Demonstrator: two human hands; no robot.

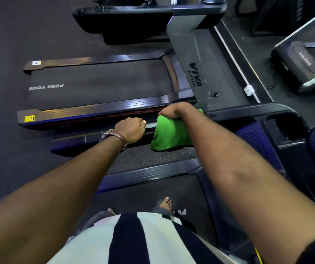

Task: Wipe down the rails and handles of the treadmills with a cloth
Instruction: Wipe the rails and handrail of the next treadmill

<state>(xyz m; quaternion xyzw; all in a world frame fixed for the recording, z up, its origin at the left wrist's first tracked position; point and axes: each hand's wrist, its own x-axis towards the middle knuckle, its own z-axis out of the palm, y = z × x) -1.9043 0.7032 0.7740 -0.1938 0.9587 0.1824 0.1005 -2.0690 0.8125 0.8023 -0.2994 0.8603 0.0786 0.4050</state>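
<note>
The green cloth [171, 134] is draped over the side rail [80, 139] of the near treadmill, close to where the rail meets the console [286, 130]. It is pressed down and gripped from above by the right hand [173, 111], clenched around the cloth's top fold. The left hand [131, 128] is closed on the bare rail just beside the cloth, apparently to steady the body; a watch [112, 135] is worn on that wrist.

The cloth is judged soft, light and limp: it sags on both sides of the rail and will bunch if pushed by one edge. A wrap-around hold, with the palm on top and the fingers curled beneath the rail, is judged best, so that contact is kept along the rail's curve. The rail itself looks rigid and smooth; little resistance to sliding is expected. A second treadmill [99, 86] lies beyond, untouched.
</note>
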